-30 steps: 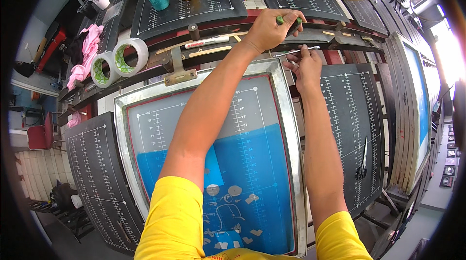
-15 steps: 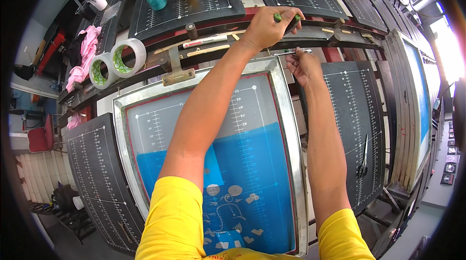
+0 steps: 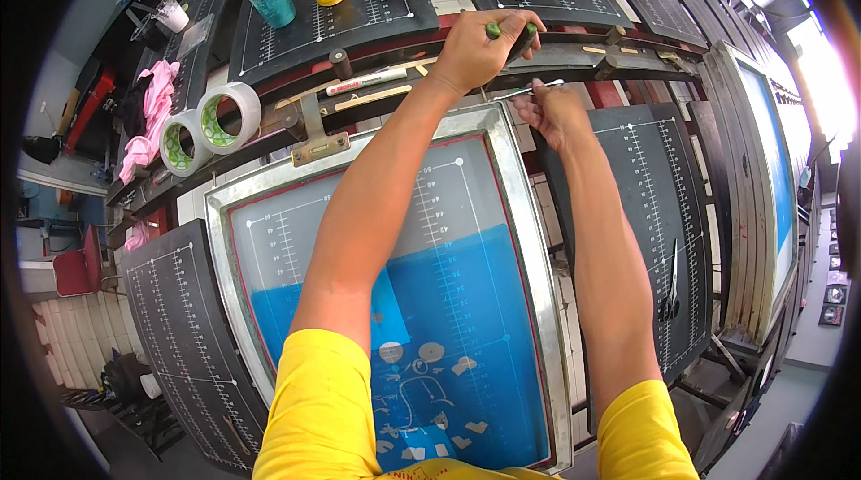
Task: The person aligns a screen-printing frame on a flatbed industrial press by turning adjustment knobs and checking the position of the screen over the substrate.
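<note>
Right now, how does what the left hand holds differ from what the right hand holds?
The left hand is closed in a fist around a thick green tool handle, while the right hand pinches a thin silvery metal tool between its fingers. The green tool handle is mostly hidden inside the grip; the thin silvery metal tool shows along its length, pointing left. Both sit at the far edge of the metal-framed printing screen.

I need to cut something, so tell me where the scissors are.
In the head view, the scissors lie on the black gridded platen at the person's right, beside the right forearm and right of the metal-framed printing screen.
</note>
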Demonstrator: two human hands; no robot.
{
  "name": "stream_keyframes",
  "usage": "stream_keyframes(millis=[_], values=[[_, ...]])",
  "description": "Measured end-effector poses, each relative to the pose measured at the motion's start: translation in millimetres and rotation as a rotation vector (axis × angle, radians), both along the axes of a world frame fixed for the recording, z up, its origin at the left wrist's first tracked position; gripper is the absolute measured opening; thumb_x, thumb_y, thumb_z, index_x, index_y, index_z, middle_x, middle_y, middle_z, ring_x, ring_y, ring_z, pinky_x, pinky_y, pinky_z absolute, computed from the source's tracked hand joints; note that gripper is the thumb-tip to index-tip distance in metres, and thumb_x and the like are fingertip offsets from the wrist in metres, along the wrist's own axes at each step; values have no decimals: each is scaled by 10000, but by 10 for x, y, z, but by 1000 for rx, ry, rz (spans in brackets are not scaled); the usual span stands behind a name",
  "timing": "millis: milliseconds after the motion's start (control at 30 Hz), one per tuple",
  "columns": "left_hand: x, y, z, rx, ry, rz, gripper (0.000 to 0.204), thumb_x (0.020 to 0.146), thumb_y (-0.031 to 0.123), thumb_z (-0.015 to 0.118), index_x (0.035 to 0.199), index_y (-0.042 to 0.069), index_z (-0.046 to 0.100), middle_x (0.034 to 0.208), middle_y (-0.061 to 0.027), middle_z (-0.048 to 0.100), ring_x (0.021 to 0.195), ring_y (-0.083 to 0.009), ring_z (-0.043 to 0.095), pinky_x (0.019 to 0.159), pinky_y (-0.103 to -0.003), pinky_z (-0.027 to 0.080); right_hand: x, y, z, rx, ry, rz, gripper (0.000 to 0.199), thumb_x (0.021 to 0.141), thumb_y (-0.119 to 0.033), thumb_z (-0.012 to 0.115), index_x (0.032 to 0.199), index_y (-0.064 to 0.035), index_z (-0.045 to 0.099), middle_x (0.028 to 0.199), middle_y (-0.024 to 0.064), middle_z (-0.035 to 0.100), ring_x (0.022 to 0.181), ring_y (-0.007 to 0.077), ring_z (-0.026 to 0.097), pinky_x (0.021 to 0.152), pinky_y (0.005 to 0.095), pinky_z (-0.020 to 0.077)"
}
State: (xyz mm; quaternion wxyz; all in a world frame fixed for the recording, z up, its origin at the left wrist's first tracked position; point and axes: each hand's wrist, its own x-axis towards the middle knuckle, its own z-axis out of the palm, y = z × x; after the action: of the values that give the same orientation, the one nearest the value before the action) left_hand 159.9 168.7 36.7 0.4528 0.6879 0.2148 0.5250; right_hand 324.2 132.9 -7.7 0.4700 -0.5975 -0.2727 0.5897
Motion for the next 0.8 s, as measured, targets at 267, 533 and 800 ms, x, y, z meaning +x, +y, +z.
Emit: stream_keyframes(millis=[267,533,800], values=[[-14,-9,-3,7,-2,7,403,1037,307,441,1028,-36,652,845,-62,664,751,-131,631,729,-265,510,-293,-310,156,231,-398,-45,245,999,-175,497,914,55,499,737,150,656,507,169,622,396,285,483],[-25,5,18,47,21,12,420,1037,322,433,1025,-39,647,834,-63,661,742,-133,633,725,-262,509,-533,-309,3,357,-563,-286,235,959,-167,521,861,45,499,671,160,646,453,207,607,459,342,464],[-6,39,-43,44,2,5,419,1035,331,434,1032,-29,647,838,-67,663,738,-135,637,705,-262,509,-551,-261,-164,441,-749,-345,253,930,-190,529,876,57,523,729,225,634,706,402,629,672,460,459]])
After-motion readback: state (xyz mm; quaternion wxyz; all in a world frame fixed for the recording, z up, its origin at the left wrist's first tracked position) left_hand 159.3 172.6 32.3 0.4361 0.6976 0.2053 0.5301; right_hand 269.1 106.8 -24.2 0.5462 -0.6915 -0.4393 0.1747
